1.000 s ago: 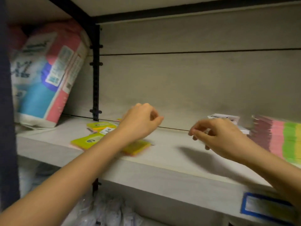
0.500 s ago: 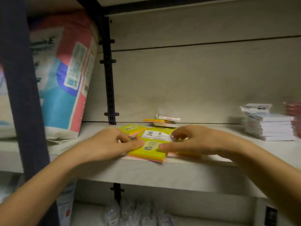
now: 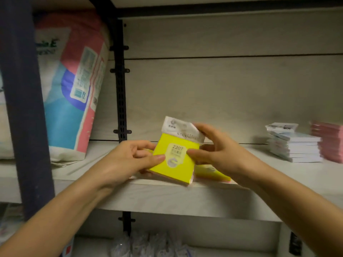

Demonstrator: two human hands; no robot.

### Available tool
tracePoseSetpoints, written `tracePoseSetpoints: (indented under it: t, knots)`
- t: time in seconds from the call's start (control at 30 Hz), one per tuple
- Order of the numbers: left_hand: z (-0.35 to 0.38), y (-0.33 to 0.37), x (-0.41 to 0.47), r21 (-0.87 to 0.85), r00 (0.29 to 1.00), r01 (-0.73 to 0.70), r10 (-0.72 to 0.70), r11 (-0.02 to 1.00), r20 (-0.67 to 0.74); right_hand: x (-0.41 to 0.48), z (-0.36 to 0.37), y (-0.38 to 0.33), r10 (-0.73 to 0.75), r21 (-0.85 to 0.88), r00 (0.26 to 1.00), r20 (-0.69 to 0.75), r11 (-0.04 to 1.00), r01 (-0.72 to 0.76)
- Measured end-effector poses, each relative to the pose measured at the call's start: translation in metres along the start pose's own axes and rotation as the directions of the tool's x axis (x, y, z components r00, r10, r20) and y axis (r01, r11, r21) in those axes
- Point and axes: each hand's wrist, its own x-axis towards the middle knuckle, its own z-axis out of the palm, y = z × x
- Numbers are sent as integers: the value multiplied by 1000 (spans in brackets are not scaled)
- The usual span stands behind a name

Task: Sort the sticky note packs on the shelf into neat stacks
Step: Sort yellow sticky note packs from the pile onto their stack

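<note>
Raised since half a second ago, the glossy yellow sticky note pack (image 3: 182,169) tilts over the shelf (image 3: 167,199) front edge, pinched by left hand (image 3: 128,160) and right hand (image 3: 219,154). Bare board lies between it and the square-edged white stack (image 3: 295,147).

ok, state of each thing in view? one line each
yellow pack: tilted up, face to camera, held in both hands
left hand: pinches the pack's left edge
right hand: grips its right edge and top flap
second yellow pack: flat on the shelf, partly hidden by the right hand
white stack: piled, top pack askew
pink stack: piled, cut off by the frame
large bag: upright, bulging
</note>
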Motion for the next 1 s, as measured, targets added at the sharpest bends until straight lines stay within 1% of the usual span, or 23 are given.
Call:
tracePoseSetpoints:
  t: [0.1, 0.13, 0.17, 0.23, 0.33, 0.43, 0.53, 0.67, 0.73, 1.0]
  knots:
    - [8, 3, -1, -109, 984, -105, 88, 988, -154, -1, 0, -2, -6, 268, 981, -195, 962, 59]
    - [11, 3, 0, -135, 974, -140, 112, 981, -199, -4, 1, -1, -1, 309, 974, -227, 948, 73]
    - [13, 2, 1, -157, 964, -172, 134, 973, -230, -8, 2, 0, -6, 303, 972, -235, 950, 79]
    - [19, 2, 4, -181, 952, -216, 166, 959, -257, -17, 5, 3, -28, 239, 975, -218, 968, 81]
    - [28, 1, 9, -161, 937, -251, 198, 955, -287, -25, 5, 6, -50, 209, 969, -242, 973, 102]
    - [40, 2, 15, -38, 917, -288, 264, 957, -300, -30, -3, 9, -68, 189, 947, -313, 973, 133]
    - [55, 5, 18, 62, 912, -307, 312, 950, -265, -39, -17, 11, -79, 169, 933, -351, 975, 146]
    - [84, 18, 20, 142, 937, -305, 324, 942, -131, -53, -50, 12, -94, 119, 910, -403, 981, 155]
    - [102, 23, 27, 217, 932, -327, 351, 920, -85, -60, -71, 14, -109, 100, 900, -423, 981, 166]
    - [206, 43, 41, 464, 887, -356, 449, 811, -106, -96, -176, 33, -127, 23, 908, -399, 989, 149]
